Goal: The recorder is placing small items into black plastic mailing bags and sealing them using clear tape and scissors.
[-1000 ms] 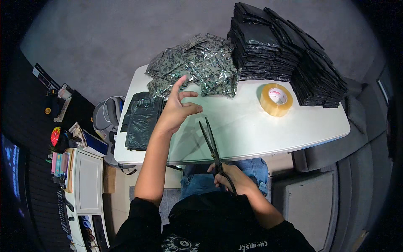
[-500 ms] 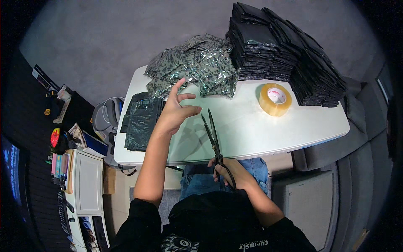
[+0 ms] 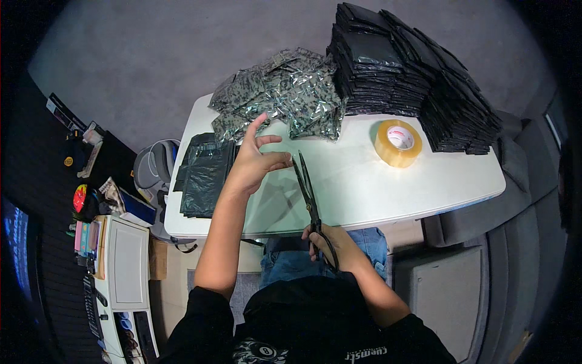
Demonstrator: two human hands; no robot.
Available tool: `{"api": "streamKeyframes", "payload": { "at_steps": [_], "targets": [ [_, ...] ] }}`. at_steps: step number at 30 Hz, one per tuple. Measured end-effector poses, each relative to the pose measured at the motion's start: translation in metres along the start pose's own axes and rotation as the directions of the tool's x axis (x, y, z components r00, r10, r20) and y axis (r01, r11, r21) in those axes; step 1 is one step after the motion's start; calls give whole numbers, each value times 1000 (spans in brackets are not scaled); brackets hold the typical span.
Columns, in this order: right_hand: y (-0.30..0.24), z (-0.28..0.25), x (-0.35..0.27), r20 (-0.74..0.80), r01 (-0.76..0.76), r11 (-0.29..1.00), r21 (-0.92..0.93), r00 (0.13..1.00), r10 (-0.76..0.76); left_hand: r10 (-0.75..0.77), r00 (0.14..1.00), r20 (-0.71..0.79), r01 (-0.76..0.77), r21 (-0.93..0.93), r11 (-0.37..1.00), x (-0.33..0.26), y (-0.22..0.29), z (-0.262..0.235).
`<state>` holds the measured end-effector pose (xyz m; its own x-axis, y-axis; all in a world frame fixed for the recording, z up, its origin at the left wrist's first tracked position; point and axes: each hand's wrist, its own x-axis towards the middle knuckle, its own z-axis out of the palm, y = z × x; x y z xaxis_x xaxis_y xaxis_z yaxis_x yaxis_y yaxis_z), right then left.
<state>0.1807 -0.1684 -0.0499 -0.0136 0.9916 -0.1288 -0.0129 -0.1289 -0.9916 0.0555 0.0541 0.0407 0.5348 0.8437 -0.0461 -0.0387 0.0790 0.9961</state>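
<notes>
My left hand (image 3: pixel 254 161) is raised over the white table (image 3: pixel 376 188), fingers spread, thumb and fingers pinching what looks like a clear plastic bag (image 3: pixel 273 203) that hangs toward the near edge. My right hand (image 3: pixel 333 246) grips the handles of long black scissors (image 3: pixel 307 191) at the table's near edge. The blades are together and point away from me, their tips beside my left thumb. Just beyond my left hand lies a heap of shiny patterned foil pouches (image 3: pixel 285 97).
A tall stack of black bags (image 3: pixel 400 67) fills the far right of the table, with a roll of tan tape (image 3: pixel 397 142) in front of it. Dark plastic bags (image 3: pixel 203 176) lie at the left end. A white cabinet (image 3: pixel 124 267) and a grey bin (image 3: pixel 154 167) stand on the left.
The scissors have swung from leaning left to nearly straight ahead, and their tips have come up beside my left thumb. My left hand has stayed almost in place.
</notes>
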Motion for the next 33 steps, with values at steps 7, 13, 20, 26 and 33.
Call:
{"api": "streamKeyframes", "payload": {
  "at_steps": [7, 13, 20, 26, 33],
  "targets": [
    [10, 1, 4, -5, 56, 998, 7, 998, -56, -1, 1000, -3, 1, 22, 1000, 1, 1, 0],
    [5, 3, 3, 2, 35, 999, 20, 999, -36, 2, 1000, -5, -2, 8, 1000, 0, -1, -4],
    [9, 3, 4, 6, 18, 1000, 4, 1000, -18, 3, 1000, -7, -3, -5, 1000, 1, -2, -2],
    [11, 5, 5, -11, 27, 1000, 2, 1000, -27, 6, 1000, -6, -6, 5, 1000, 1, -2, -2],
    [10, 5, 4, -24, -13, 1000, -18, 1000, 13, 5, 1000, -15, -5, 12, 1000, -1, 1, -2]
  ]
}}
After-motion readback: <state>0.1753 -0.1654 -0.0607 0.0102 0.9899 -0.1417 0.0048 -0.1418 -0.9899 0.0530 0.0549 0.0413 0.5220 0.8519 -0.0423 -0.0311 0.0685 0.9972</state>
